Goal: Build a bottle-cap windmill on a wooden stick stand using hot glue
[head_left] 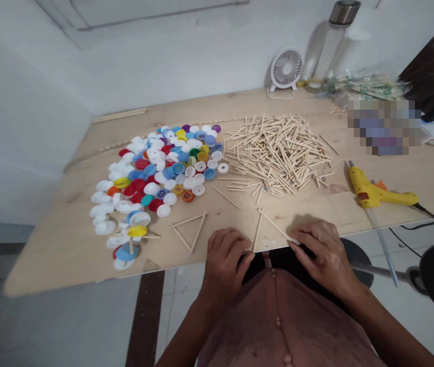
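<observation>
Two thin wooden sticks (273,224) meet at their far ends in an upside-down V near the table's front edge. My right hand (320,252) pinches the near end of the right stick between thumb and fingers. Beside the near end of the left stick (257,232), my left hand (227,255) rests at the edge with fingers curled; what they hold, if anything, is hidden. A triangle of three sticks (198,232) lies left of my left hand, and a single stick (227,198) lies behind it.
Colourful bottle caps (156,173) cover the left of the table (60,239). A stick pile (281,153) fills the middle. A yellow glue gun (379,191) with its glue stick overhanging the edge lies right. A small fan (287,69) and a bottle (329,48) stand behind.
</observation>
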Demonstrator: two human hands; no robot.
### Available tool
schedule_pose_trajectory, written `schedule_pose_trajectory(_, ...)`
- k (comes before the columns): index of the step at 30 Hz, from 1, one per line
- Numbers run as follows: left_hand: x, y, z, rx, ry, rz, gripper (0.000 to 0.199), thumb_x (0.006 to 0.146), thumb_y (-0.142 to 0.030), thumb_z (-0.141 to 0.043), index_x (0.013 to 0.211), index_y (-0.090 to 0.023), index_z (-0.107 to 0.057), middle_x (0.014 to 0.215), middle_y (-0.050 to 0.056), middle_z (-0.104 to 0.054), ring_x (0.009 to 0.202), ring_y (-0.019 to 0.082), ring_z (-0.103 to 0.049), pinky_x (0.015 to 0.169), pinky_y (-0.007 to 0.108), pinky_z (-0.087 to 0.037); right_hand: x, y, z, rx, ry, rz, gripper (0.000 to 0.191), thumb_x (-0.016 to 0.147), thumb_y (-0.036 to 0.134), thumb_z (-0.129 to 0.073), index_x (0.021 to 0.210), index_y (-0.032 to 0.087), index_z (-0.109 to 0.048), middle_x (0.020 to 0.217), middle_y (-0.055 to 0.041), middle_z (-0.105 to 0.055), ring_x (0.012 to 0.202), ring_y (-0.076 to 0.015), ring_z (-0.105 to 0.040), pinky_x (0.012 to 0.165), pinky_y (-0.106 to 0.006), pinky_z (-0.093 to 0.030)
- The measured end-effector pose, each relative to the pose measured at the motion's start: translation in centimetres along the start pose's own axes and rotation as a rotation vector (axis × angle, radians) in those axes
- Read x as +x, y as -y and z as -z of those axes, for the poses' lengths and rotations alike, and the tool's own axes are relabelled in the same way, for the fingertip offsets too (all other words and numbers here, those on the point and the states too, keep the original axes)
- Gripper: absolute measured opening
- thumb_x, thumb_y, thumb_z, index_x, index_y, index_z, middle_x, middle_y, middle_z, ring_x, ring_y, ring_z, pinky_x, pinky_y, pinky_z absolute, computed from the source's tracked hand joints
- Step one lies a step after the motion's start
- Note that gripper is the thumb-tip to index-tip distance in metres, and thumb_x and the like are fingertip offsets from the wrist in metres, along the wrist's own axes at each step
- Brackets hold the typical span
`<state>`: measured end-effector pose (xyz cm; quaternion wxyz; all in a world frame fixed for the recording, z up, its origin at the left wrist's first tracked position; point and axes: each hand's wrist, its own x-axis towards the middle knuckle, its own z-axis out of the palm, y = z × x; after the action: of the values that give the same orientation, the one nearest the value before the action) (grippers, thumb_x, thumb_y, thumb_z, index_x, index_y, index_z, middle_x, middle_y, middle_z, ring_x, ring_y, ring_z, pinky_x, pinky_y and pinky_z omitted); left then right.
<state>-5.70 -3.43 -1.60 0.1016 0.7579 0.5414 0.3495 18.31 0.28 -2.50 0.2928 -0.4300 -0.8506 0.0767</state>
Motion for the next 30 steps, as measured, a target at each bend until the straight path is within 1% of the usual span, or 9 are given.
schedule_pose_trajectory(5,0.5,0.1,-0.2,-0.01,-0.014,0.009,0.004,0.085,-0.017,-0.058,0.086,-0.019,-0.062,0.087,0.005,-0.065,0.089,0.021,-0.057,0.084,0.04,-0.042,0.6,-0.4,0.0,-0.018,-0.005,0.025,0.01,0.086,0.019,-0.06,0.094,0.018,-0.066,0.088,-0.0074,-0.065,0.087,-0.0218,-0.057,0.076,-0.038,-0.042)
schedule_pose_trajectory(9,0.8,0.2,-0.5,0.006,-0.014,0.042,0.005,0.085,-0.017,-0.057,0.084,-0.019,-0.062,0.086,0.005,-0.065,0.087,0.021,-0.056,0.084,0.04,-0.042,1.2,-0.7,-0.1,-0.022,-0.012,0.057,0.01,0.087,0.019,-0.06,0.095,0.018,-0.065,0.088,-0.0073,-0.065,0.085,-0.0212,-0.058,0.076,-0.037,-0.042)
schedule_pose_trajectory(13,1.0,0.2,-0.5,0.006,-0.001,0.05,0.005,0.085,-0.019,-0.057,0.084,-0.019,-0.062,0.084,0.004,-0.065,0.086,0.021,-0.056,0.083,0.04,-0.043,1.4,-0.9,-0.2,-0.015,0.001,0.047,0.01,0.087,0.02,-0.06,0.095,0.018,-0.066,0.088,-0.0071,-0.065,0.086,-0.0213,-0.059,0.076,-0.038,-0.043)
schedule_pose_trajectory(17,1.6,0.6,0.3,-0.003,-0.027,0.029,0.008,0.087,-0.018,-0.055,0.087,-0.019,-0.062,0.087,0.005,-0.067,0.088,0.02,-0.058,0.082,0.038,-0.045,1.1,-0.8,-0.1,0.017,-0.014,0.025,0.012,0.087,0.022,-0.06,0.096,0.019,-0.066,0.09,-0.0075,-0.066,0.087,-0.0214,-0.06,0.076,-0.037,-0.044)
schedule_pose_trajectory(19,2.2,1.2,0.7,0.05,-0.061,0.003,0.011,0.088,-0.016,-0.052,0.09,-0.018,-0.063,0.089,0.006,-0.068,0.089,0.02,-0.059,0.084,0.037,-0.046,0.9,-0.7,0.0,0.04,-0.029,0.004,0.013,0.088,0.022,-0.059,0.098,0.02,-0.066,0.091,-0.0073,-0.066,0.087,-0.0213,-0.06,0.076,-0.037,-0.044)
schedule_pose_trajectory(21,3.1,2.0,0.8,0.14,-0.062,-0.041,0.015,0.089,-0.014,-0.05,0.096,-0.016,-0.063,0.094,0.008,-0.069,0.091,0.021,-0.06,0.083,0.037,-0.048,0.8,-0.7,0.0,0.065,-0.041,-0.022,0.013,0.088,0.021,-0.058,0.098,0.02,-0.066,0.091,-0.007,-0.066,0.088,-0.021,-0.061,0.076,-0.036,-0.045)
schedule_pose_trajectory(25,4.8,3.3,0.5,0.369,0.038,-0.15,0.021,0.089,-0.011,-0.048,0.104,-0.013,-0.063,0.106,0.012,-0.069,0.094,0.024,-0.06,0.081,0.039,-0.049,0.7,-0.8,0.0,0.113,-0.069,-0.038,0.013,0.087,0.019,-0.059,0.099,0.02,-0.064,0.09,-0.0063,-0.065,0.087,-0.0204,-0.06,0.075,-0.035,-0.046)
schedule_pose_trajectory(27,5.4,3.6,0.5,0.463,0.13,-0.185,0.021,0.087,-0.009,-0.051,0.103,-0.012,-0.063,0.107,0.012,-0.068,0.093,0.025,-0.061,0.078,0.038,-0.05,0.7,-0.8,-0.1,0.132,-0.09,-0.038,0.015,0.086,0.018,-0.06,0.1,0.02,-0.064,0.09,-0.006,-0.065,0.087,-0.0204,-0.06,0.075,-0.035,-0.046)
schedule_pose_trajectory(30,6.2,3.6,0.9,0.583,0.277,-0.239,0.019,0.086,-0.007,-0.052,0.1,-0.012,-0.063,0.103,0.011,-0.068,0.09,0.024,-0.061,0.074,0.036,-0.05,0.7,-0.9,-0.2,0.161,-0.121,-0.043,0.017,0.085,0.016,-0.06,0.101,0.02,-0.064,0.089,-0.006,-0.065,0.087,-0.0208,-0.06,0.075,-0.036,-0.046)
